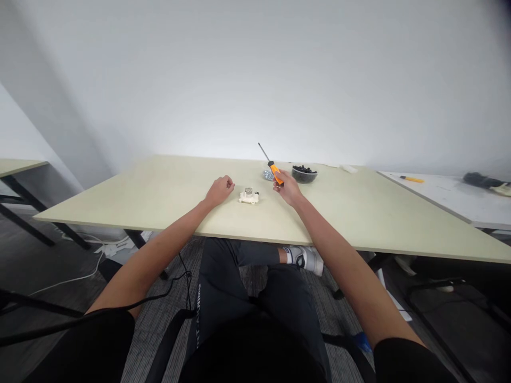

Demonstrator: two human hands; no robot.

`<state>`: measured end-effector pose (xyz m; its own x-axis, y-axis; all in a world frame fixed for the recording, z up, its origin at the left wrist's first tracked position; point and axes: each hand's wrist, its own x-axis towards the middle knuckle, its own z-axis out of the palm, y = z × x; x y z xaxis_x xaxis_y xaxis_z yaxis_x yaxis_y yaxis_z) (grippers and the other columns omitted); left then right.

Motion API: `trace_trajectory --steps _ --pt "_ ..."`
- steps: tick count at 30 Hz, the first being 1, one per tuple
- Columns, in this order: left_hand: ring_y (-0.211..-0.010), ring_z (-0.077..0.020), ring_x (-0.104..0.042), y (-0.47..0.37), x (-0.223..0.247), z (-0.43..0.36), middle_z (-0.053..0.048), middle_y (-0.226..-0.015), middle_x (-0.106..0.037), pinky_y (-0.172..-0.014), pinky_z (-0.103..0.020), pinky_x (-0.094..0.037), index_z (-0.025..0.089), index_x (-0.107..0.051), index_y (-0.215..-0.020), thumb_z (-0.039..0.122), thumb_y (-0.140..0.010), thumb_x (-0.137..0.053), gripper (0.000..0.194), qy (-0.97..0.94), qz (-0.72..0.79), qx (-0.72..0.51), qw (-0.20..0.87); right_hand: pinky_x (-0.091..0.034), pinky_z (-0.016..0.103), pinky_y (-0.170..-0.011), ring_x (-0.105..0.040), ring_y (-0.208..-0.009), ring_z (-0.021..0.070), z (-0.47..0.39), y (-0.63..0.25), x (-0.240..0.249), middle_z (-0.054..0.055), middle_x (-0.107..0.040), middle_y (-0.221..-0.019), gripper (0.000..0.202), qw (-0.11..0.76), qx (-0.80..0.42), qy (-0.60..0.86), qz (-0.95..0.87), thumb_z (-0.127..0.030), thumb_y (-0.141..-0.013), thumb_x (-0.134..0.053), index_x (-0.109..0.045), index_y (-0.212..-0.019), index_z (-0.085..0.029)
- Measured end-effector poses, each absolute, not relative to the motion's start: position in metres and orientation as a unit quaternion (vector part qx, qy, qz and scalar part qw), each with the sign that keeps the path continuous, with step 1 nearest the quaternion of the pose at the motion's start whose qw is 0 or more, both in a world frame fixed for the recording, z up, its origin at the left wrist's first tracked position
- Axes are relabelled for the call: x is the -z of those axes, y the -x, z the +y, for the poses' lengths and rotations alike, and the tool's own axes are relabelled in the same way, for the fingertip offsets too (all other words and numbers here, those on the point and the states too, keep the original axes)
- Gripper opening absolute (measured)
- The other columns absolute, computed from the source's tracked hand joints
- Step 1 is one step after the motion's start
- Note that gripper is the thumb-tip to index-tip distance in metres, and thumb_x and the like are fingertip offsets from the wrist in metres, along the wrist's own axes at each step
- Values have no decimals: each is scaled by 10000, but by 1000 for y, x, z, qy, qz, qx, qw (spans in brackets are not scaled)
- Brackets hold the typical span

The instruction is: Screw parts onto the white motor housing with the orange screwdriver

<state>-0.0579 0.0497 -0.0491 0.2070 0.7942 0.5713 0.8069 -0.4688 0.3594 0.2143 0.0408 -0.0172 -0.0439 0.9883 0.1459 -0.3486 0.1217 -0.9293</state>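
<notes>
My right hand (287, 187) is closed around the orange and black handle of a screwdriver (275, 171). Its metal shaft points up and to the left, clear of everything. On the tabletop, my left hand (221, 190) rests with curled fingers, and no object shows in it. Just right of that hand sits a small cream-white plastic part (249, 197) with a grey round piece on top and a small dark spot at its right end. Neither hand touches this part.
Behind my right hand are a clear bowl of small black pieces (304, 174) and a pile of small silvery pieces (268, 175), partly hidden. The pale table (175, 186) meets a wall at the back. An orange-handled tool (412, 179) lies on the white table at right.
</notes>
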Motion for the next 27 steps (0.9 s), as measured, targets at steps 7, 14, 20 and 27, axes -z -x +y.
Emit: trace_trajectory --steps 7,14,20,27 --pt "-824 -211 -559 58 50 51 -49 -828 -608 -746 -352 -435 209 -507 -845 310 -897 -484 116 776 -515 364 6 -357 160 -421 -461 -506 59 41 -215 12 -4 -524 -638 218 622 -573 350 -404 -360 -841 -589 -523 -879 -155" --pt "-818 -215 -560 59 51 51 -53 -832 -607 -745 -362 -442 205 -510 -844 311 -893 -483 120 777 -509 370 4 -439 166 -478 -520 -563 68 39 -215 13 -5 -556 -678 237 629 -568 336 -412 -292 -771 -681 -561 -924 -157" --pt "-834 -218 -573 57 46 43 -62 -855 -612 -779 -380 -463 188 -535 -922 326 -907 -452 162 790 -487 371 0 -412 154 -457 -497 -539 58 38 -216 13 -13 -540 -647 280 633 -558 334 -420 -317 -742 -720 -584 -921 -150" --pt "-1043 -199 -590 42 41 18 -78 -1178 -614 -930 -360 -465 206 -422 -1351 229 -890 -426 461 864 -373 333 -58 -340 153 -397 -461 -497 59 40 -217 14 -8 -520 -605 270 644 -555 343 -399 -362 -773 -681 -539 -854 -146"
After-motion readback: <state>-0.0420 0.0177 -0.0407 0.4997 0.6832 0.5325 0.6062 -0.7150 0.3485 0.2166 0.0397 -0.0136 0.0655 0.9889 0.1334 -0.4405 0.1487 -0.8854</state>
